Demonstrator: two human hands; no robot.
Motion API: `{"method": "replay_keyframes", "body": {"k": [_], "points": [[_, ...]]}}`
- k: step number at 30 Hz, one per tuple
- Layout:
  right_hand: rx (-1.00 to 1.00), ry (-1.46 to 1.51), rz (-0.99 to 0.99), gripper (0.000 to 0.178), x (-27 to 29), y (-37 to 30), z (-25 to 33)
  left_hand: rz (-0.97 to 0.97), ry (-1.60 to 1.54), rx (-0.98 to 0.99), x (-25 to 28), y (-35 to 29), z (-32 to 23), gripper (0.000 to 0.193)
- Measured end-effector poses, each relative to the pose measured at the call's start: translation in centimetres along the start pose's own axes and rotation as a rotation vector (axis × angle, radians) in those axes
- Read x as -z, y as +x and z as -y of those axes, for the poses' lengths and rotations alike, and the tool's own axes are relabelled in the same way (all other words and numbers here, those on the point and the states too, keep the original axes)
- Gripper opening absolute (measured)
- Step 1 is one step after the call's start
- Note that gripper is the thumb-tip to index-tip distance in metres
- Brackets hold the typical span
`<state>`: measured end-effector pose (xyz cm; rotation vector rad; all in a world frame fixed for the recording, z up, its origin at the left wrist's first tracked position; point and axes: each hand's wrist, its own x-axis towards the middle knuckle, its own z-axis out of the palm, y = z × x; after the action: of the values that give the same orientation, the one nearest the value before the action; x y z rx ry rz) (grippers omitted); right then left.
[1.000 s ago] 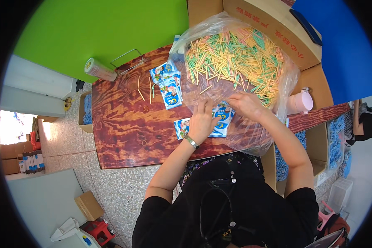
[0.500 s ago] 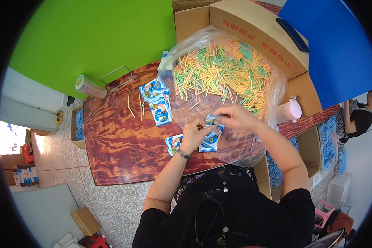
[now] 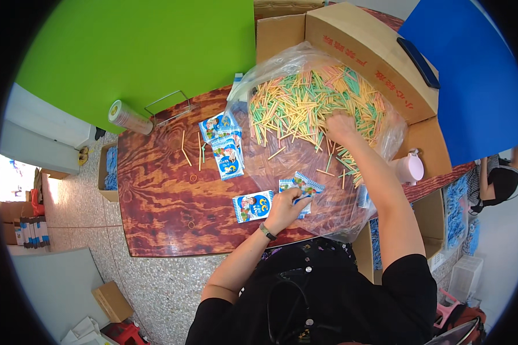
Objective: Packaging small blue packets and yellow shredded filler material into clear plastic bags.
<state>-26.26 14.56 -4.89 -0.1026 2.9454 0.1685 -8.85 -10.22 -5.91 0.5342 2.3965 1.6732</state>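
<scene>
My left hand (image 3: 286, 209) is at the table's near edge, thumb and fingers closed on a small blue-and-white packet (image 3: 288, 184). Another such packet (image 3: 312, 185) overlaps it. Just left of that hand, a third packet (image 3: 252, 207) lies flat. Farther off is a small overlapping group of the same packets (image 3: 228, 158). My right hand (image 3: 341, 127) reaches into a heap of thin yellow, green and pink sticks (image 3: 296, 106) on a clear plastic bag (image 3: 259, 70). Its fingertips are hidden among the sticks, so I cannot tell what they grip.
An opened carton (image 3: 368, 54) stands behind the heap, with a dark phone-like slab (image 3: 418, 63) on its edge. A pink cup (image 3: 409, 168) is at the right, a stack of cups (image 3: 130, 118) at the left. Loose sticks (image 3: 186, 148) and rubber bands lie on the wooden table (image 3: 161, 195).
My right hand has left the packet by my left hand and moved away into the stick heap. My left hand has shifted slightly right and nearer, uncovering the packet on its left.
</scene>
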Motion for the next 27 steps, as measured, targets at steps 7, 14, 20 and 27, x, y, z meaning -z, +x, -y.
{"method": "replay_keyframes", "body": {"k": [7,14,20,27], "points": [[0.120,-0.029,-0.116,0.026,-1.4,0.5,-2.3,0.057,0.103,-0.001,-0.3,0.3,0.0,0.036],[0.127,0.781,-0.053,0.026,1.8,-1.5,-4.0,0.061,0.157,-0.070,-0.7,-0.3,0.7,0.034],[0.109,1.999,0.551,0.021,2.4,-4.8,-3.3,0.020,0.111,-0.017,-0.6,-0.4,0.9,0.031],[-0.064,2.290,0.581,0.025,-0.9,-9.7,0.6,-0.117,-0.400,0.164,-0.4,1.2,1.8,0.020]]}}
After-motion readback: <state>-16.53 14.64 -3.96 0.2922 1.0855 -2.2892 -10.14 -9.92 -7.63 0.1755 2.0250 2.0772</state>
